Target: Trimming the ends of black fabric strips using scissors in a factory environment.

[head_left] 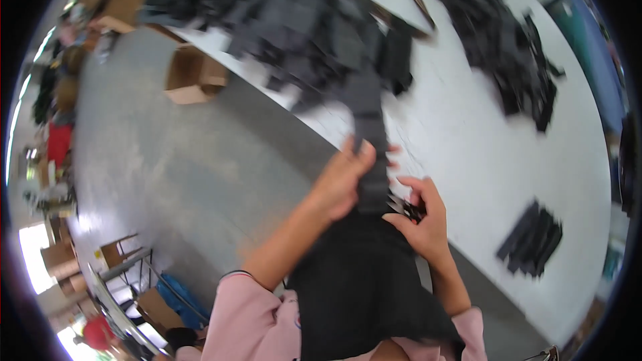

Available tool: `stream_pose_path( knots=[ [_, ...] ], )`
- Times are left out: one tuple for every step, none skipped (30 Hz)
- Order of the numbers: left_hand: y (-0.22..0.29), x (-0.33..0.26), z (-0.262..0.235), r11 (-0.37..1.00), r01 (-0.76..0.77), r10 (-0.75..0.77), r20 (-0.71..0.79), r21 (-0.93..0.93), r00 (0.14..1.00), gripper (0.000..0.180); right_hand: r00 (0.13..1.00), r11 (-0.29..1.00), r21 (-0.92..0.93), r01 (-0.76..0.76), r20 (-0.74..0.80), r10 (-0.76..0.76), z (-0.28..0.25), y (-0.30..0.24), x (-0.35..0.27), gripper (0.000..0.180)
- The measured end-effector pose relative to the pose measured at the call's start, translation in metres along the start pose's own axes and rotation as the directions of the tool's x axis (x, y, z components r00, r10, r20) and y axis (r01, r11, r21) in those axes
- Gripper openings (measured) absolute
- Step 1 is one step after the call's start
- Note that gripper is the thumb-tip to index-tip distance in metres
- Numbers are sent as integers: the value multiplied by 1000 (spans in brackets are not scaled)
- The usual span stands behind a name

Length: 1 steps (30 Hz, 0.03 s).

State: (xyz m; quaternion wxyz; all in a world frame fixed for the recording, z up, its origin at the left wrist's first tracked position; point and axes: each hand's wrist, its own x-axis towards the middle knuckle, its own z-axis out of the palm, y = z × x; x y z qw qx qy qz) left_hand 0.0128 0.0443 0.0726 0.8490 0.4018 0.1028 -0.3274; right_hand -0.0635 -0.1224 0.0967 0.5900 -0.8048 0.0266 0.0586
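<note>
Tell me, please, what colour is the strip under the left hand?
Dark grey strip, seen in the head view.

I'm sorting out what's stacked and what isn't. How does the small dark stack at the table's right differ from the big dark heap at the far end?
The small stack is compact, its strips lying parallel; the big heap is sprawling and jumbled. The stack lies apart from both hands; a long strip runs from the heap to the left hand, near the right hand. Both are dark pieces on the white table.

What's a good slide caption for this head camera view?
Left hand grips a long dark fabric strip while right hand pinches small black pieces beside it.
</note>
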Motion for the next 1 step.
stream_pose_path(
  knots=[
    [21,4,1,997,-69,69,5,32,998,59,997,996,-44,-78,-17,78,1,17,3,51]
  ],
)
